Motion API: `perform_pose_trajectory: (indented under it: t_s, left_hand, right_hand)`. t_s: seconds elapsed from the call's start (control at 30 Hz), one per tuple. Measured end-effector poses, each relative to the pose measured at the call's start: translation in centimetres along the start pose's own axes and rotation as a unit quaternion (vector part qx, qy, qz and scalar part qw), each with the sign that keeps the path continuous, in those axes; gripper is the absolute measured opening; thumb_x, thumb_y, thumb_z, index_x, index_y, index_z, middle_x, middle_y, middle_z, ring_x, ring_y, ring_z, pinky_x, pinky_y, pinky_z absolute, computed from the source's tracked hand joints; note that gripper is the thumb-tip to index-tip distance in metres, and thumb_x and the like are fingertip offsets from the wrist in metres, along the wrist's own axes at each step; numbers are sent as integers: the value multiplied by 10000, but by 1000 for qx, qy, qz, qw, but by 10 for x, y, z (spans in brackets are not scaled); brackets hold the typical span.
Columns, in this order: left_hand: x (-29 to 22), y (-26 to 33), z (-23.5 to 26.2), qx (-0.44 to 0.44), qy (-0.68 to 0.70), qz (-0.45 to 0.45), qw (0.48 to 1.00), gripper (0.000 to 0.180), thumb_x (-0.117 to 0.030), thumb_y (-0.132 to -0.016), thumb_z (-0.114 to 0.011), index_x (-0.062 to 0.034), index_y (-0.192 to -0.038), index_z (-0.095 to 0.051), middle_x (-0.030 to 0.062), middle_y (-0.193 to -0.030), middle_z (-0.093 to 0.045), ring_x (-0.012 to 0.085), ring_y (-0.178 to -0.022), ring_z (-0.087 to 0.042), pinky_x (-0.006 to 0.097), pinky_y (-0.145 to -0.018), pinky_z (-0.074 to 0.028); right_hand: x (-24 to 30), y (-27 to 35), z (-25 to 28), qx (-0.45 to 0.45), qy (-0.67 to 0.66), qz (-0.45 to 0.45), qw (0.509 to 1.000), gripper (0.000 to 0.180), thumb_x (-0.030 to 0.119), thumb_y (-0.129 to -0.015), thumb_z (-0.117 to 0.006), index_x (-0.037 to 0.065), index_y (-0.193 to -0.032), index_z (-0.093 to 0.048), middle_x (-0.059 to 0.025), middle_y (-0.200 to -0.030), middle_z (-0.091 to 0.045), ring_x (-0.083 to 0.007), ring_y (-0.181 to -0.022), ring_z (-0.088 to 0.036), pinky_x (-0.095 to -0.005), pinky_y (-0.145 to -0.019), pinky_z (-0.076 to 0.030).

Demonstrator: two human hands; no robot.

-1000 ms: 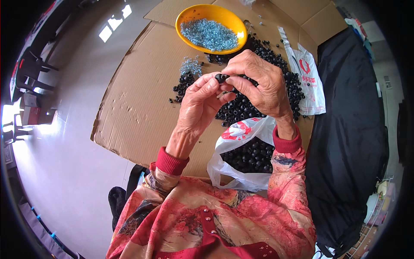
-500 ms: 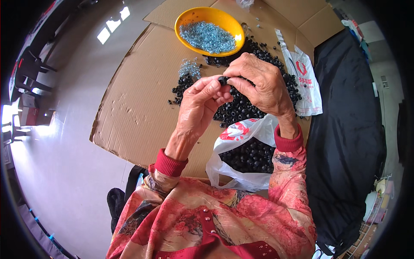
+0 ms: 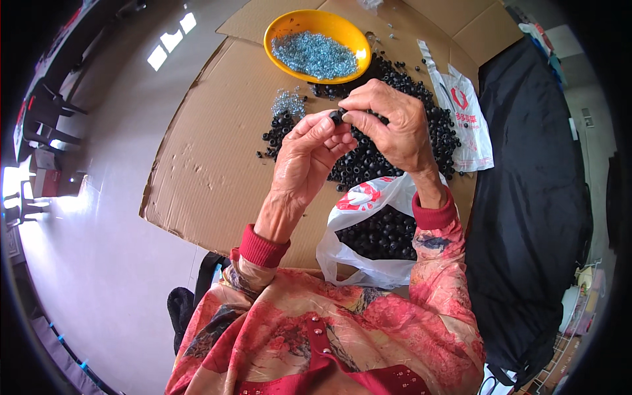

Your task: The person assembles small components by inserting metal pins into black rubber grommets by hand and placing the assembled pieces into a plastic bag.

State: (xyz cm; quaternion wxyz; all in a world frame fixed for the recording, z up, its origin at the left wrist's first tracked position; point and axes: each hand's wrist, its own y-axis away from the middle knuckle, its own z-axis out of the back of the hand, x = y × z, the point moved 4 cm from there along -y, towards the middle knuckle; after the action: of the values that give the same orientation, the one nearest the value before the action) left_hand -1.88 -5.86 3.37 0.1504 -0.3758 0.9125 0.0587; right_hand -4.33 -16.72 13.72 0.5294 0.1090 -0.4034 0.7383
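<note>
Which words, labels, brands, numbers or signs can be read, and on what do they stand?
Flat white bag: red logo, red lettering I do not copy; smaller print below, too small to read.
Open white bag of black beads: red mark, no readable words.
Elsewhere: none readable.

Brown cardboard (image 3: 204, 131) bearing 1 yellow bowl (image 3: 286, 25), scattered black beads (image 3: 365, 161), pale blue beads (image 3: 288, 103), 2 white plastic bags (image 3: 474, 141)

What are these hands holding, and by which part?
A black bead, pinched at its side by the left hand; what the right hand grips is unclear.
</note>
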Motion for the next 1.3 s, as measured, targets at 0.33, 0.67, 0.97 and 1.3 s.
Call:
perform_pose_trajectory:
  t_s: [0.33,0.67,0.97,1.3]
  left_hand:
    - [4,0,-13,-21,24,17,999,218,-152,-878,-548,-20,-1051,-534,91,-1007,-605,159,-911,-577,336,-874,-449]
    - [7,-1,-15,3,37,13,999,226,-149,-859,-566,-25,-1046,-544,66,-983,-607,157,-904,-573,350,-900,-426]
    - [12,2,-15,6,78,38,996,304,-117,-874,-529,8,-1148,-482,70,-1032,-573,157,-950,-551,336,-929,-411]
    - [19,-3,-13,11,74,65,995,317,-120,-871,-527,28,-1147,-478,82,-1042,-570,155,-949,-553,312,-918,-420]
  right_hand:
    - [3,12,-3,-60,118,94,987,290,24,-646,-689,9,-921,-597,-97,-945,-565,-251,-851,-561,-355,-761,-469]
    - [8,15,-1,-83,122,128,981,265,11,-653,-683,-8,-902,-596,-104,-916,-562,-256,-846,-568,-349,-749,-480]
    - [5,21,-4,-73,102,136,983,239,8,-670,-671,-15,-895,-594,-116,-884,-579,-270,-827,-583,-361,-757,-494]
    - [-2,31,-3,-95,99,160,978,227,-51,-655,-654,-30,-870,-588,-130,-845,-591,-253,-763,-598,-329,-677,-502]
